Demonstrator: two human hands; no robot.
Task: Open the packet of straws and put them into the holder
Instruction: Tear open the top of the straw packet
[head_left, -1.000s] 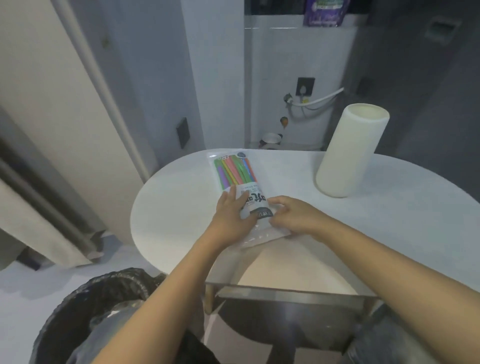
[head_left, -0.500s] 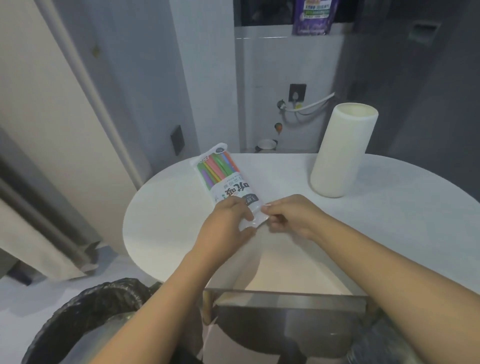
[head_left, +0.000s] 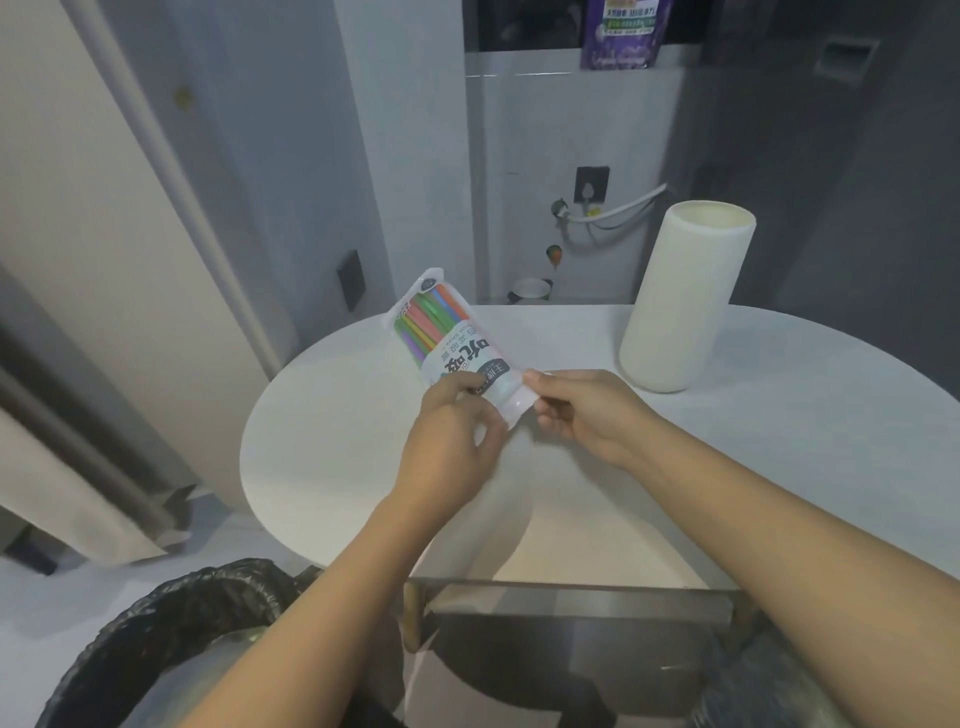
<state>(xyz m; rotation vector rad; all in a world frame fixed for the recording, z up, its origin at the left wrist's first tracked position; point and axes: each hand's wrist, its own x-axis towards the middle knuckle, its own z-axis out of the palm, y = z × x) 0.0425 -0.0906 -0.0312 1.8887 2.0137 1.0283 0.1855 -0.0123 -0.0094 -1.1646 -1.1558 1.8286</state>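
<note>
Here both hands hold the packet (head_left: 457, 348) above the worktop (head_left: 779, 441), near end toward the person, far end tilted up and away to the left. The left hand (head_left: 447, 441) grips the packet's near left edge, fingers (head_left: 457, 387) curled round it with the thumb on top of the printed label. The right hand (head_left: 582, 410) pinches the near right corner of the packet between thumb and forefinger; its other fingers are curled under the palm. The two hands sit close together, just apart, with the clear end flap of the packet between them.

Packet: clear plastic with a white printed band across the lower half. Coloured straws (head_left: 426, 317) show through the upper half: green, orange, pink, yellow, blue. The seal looks intact; whether any tear has begun at the pinched corner I cannot tell.

Holder (head_left: 680, 301): tall cream cylinder, upright, open at the top, standing on the worktop to the right of the hands and well apart from the packet. Its inside is not visible.

Worktop: white, rounded outline, metal frame at its near edge. A bin (head_left: 171, 639) lined with a black bag stands on the floor at lower left.
</note>
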